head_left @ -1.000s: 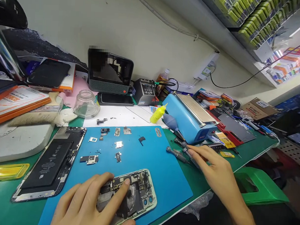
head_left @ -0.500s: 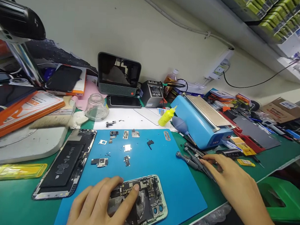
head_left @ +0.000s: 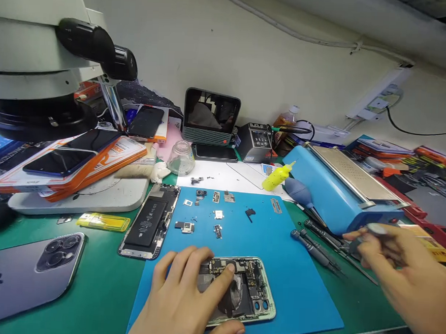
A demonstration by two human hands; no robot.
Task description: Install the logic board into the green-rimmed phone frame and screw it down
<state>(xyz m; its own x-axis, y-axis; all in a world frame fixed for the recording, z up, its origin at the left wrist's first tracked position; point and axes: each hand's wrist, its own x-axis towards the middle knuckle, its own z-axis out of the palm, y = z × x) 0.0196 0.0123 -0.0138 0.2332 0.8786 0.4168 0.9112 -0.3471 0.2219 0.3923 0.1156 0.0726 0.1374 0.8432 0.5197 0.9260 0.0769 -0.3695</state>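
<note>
My left hand (head_left: 188,296) grips the opened green phone housing (head_left: 266,309) on the blue mat (head_left: 295,288). Its index fingertip presses on the logic board at the upper edge, and the thumb lies along the lower edge. The hand covers the left part of the housing. To the right, my right hand (head_left: 399,263) is closed around a grey screwdriver (head_left: 377,231), blurred and mostly hidden by the fingers. Beside that hand lie more screwdrivers (head_left: 317,250) and thin metal tweezers (head_left: 362,272). Small phone parts, among them a camera module (head_left: 201,193) and a metal bracket (head_left: 185,227), are spread over the mat.
A phone screen with battery (head_left: 150,223) lies left of the mat, near a purple phone (head_left: 37,272). A microscope (head_left: 39,55) overhangs the left side. Behind stand a glass jar (head_left: 181,158), a yellow bottle (head_left: 277,177) and a blue heating machine (head_left: 329,191).
My right hand has lifted off the tool pile and moved right, now with a screwdriver in it. The view has turned left; my left hand keeps its hold on the housing.
</note>
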